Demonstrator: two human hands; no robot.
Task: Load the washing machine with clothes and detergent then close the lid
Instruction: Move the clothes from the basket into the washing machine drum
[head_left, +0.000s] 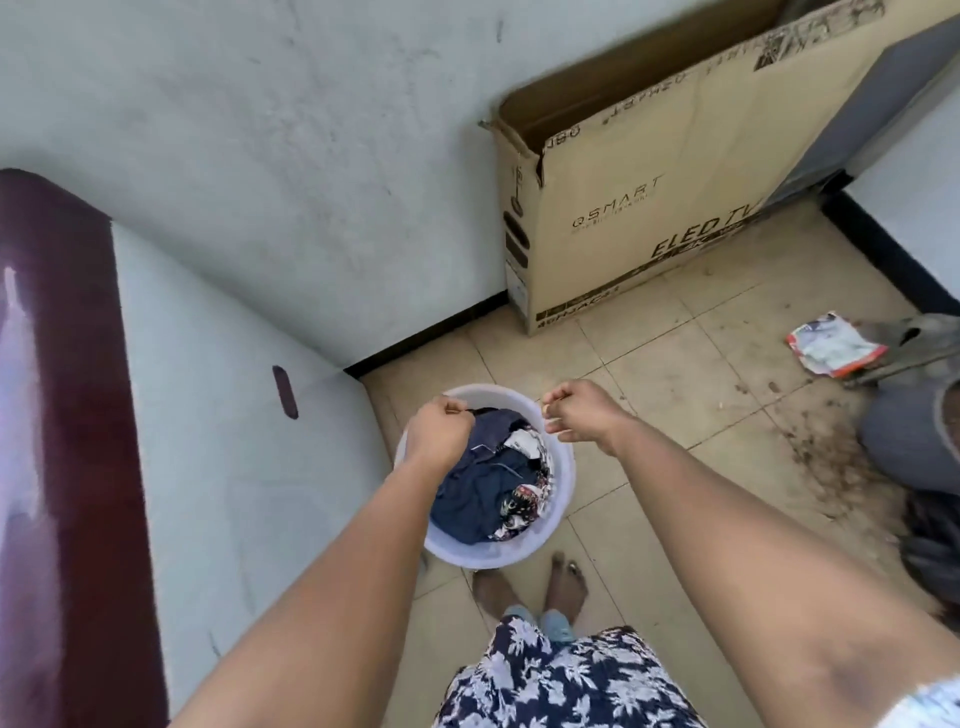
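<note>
My left hand (439, 434) was curled into a fist over the near-left rim of the white bucket (563, 483); it seemed to pinch something thin, perhaps a handle wire, though I could not tell what. My right hand (582, 413) was fisted likewise just above the bucket's far-right rim, fingers closed on something too fine to make out. Inside the bucket lay the clothes (488, 488), mostly dark blue cloth with a patterned piece toward its right wall. I judged them soft and limp, light singly but bulky together, best gathered in a bunch from the top of the heap. Left of the bucket stood the washing machine (208, 415), its maroon lid (67, 415) down. Beyond the bucket leaned a cardboard box (649, 208); to the bucket's right lay a crumpled sachet (831, 345), possibly detergent.
</note>
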